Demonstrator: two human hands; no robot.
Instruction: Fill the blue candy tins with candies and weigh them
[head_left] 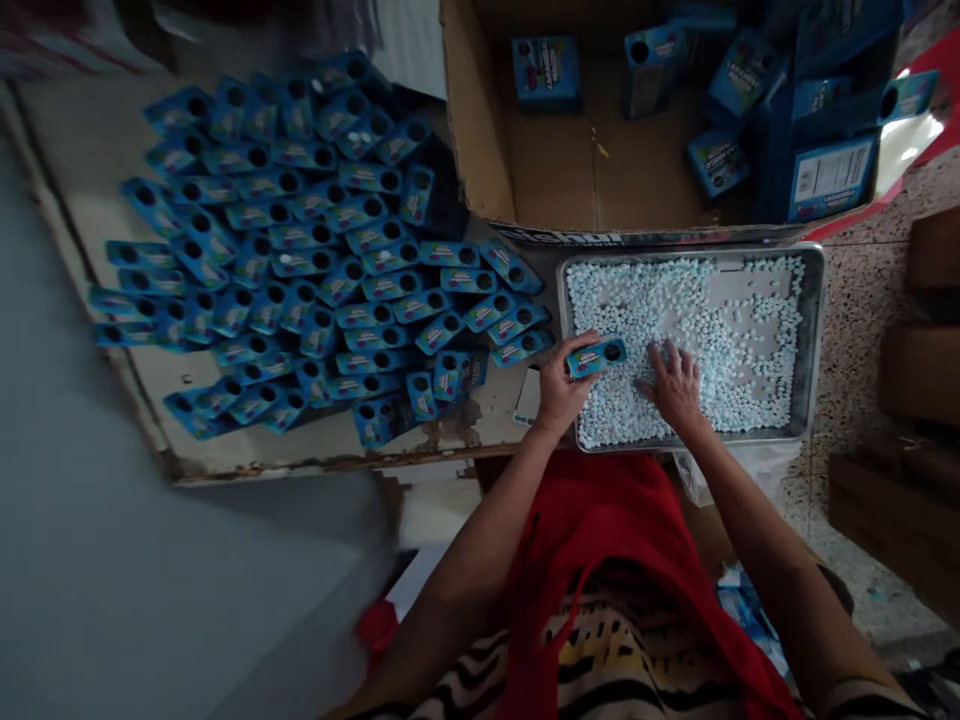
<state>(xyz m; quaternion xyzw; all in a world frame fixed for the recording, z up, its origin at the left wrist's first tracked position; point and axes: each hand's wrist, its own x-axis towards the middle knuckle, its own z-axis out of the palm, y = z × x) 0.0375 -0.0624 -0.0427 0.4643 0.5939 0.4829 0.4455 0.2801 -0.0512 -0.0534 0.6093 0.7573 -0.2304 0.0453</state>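
Gripped a small blue box [587,361] in the left hand [561,388], with fingers closed around it, over the left side of the metal tray [816,340], and rested the right hand [677,385], with fingers spread apart, on the pale pellets [607,300] inside.

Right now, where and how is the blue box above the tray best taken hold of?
Probably across its long edges near the left end, coming from the left, as the left hand does. The blue box is slim and elongated, and its dark round hole lies toward the right end, so that grip should leave the hole uncovered.
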